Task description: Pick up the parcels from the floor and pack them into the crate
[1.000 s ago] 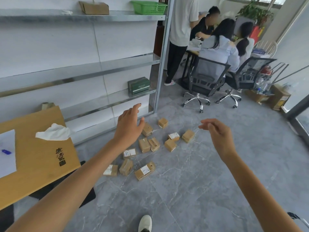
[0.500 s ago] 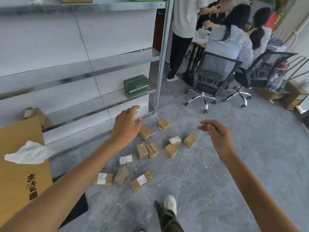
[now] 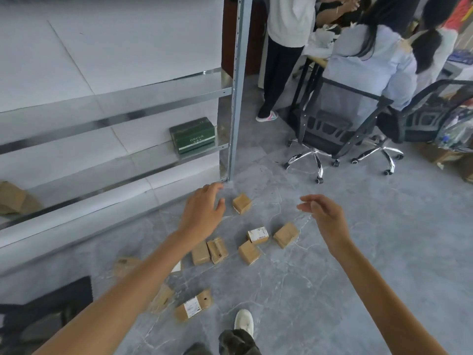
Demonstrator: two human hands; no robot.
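Head view: green box (image 3: 192,134) sits on shelf (image 3: 153,162); parcels (image 3: 249,252) lie on floor (image 3: 294,290).

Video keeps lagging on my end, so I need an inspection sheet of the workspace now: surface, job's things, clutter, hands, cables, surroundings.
Surface: grey marbled floor tiles.
Job's things: small brown parcels scattered on the floor, some with white labels; crate not in view.
Clutter: green box on a low shelf of the metal rack.
Hands: left hand open above the parcels, holding nothing; right hand open, holding nothing.
Cables: nothing seen.
Surroundings: people seated and standing beyond the parcels, on office chairs; wearer's white shoe at the bottom edge.
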